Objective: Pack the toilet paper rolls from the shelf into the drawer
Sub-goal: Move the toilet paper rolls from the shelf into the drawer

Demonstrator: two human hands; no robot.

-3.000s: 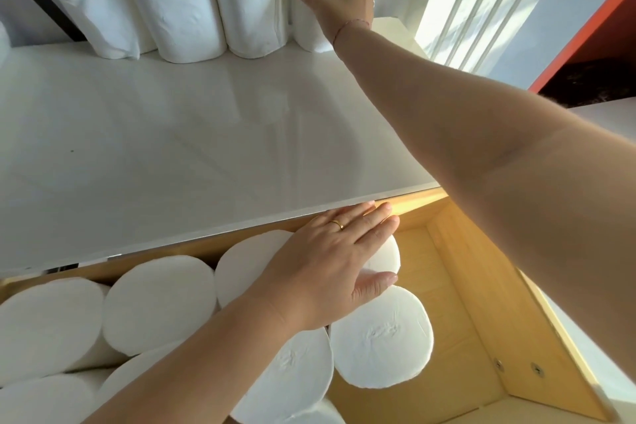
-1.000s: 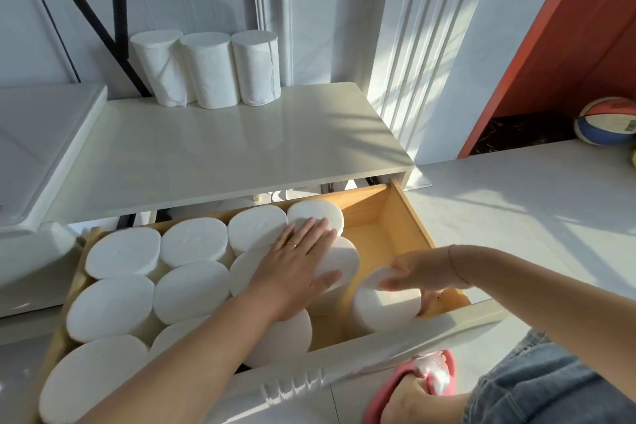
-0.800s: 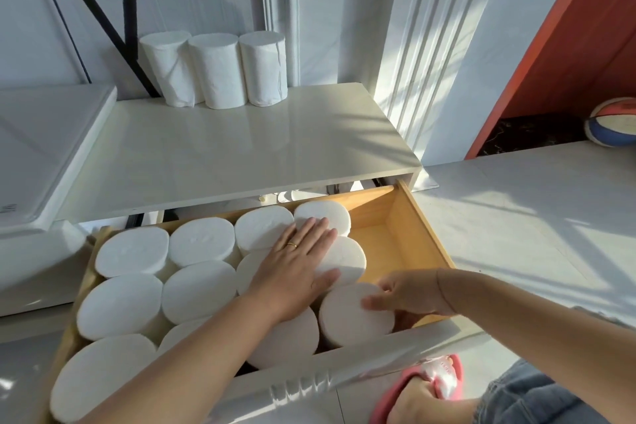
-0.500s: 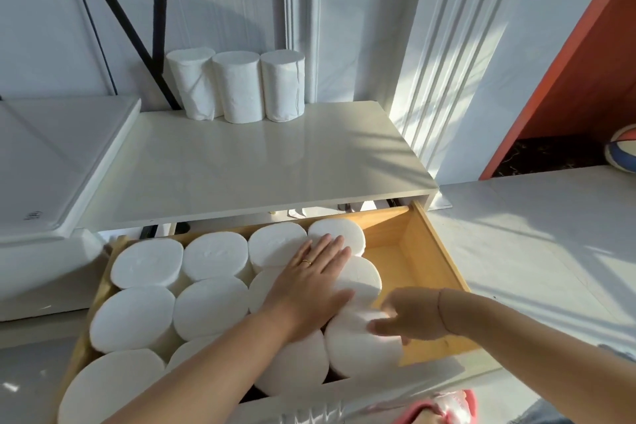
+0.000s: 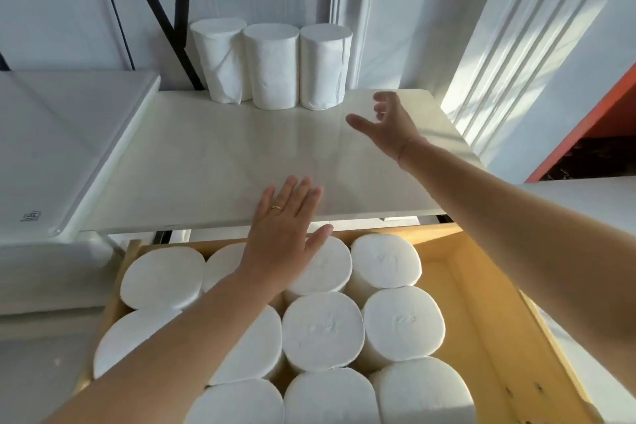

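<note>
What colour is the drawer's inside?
The drawer is light yellow-tan wood inside; head view shows it.

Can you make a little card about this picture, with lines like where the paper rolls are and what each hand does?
Shelf rolls: three, upright, side by side at the back of the shelf
Drawer rolls: many, upright, packed together
Free room: right side of the drawer
Left hand: open, flat, over the shelf's front edge
Right hand: open, empty, over the shelf near the three rolls

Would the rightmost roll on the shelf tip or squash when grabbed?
The rightmost roll stands tall on its end, so a high push would probably tip it. Its creased wrap suggests a soft, likely light body.
</note>
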